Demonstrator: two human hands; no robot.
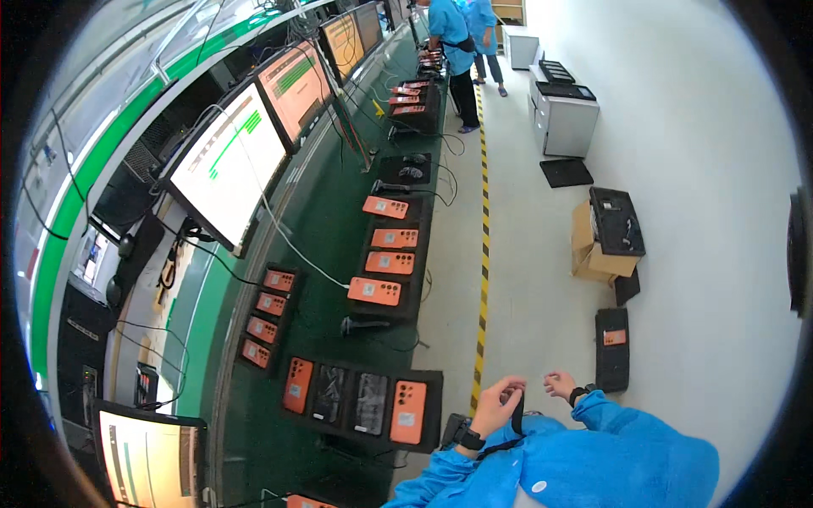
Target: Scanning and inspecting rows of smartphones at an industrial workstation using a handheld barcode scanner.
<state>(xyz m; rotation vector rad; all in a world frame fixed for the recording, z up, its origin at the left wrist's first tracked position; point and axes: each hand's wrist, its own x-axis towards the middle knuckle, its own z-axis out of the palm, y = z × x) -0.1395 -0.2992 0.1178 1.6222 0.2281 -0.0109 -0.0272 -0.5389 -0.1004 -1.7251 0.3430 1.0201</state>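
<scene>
Above my blue sleeves, both hands are raised in front of my body, a short way apart. My left hand [498, 407] has its fingers bent together at a black strap [518, 415] that hangs down beside the palm. To its right, my right hand [560, 385] has loosely bent fingers, with nothing visible between them. Nearest on the left lies a black tray [433, 385] on the green bench. In it are an orange phone [297, 385] at one end, another orange phone [408, 412] at the other, and two dark, glossy phone-sized slabs [370, 403] between.
More orange phones [389, 262] lie in black trays along the green bench [318, 212]; a white cable reaches one. Monitors [229, 165] line the left. A cardboard box [590, 245], a floor tray [611, 364] and a grey cabinet [566, 123] stand right. Two people in blue [453, 38] are far ahead.
</scene>
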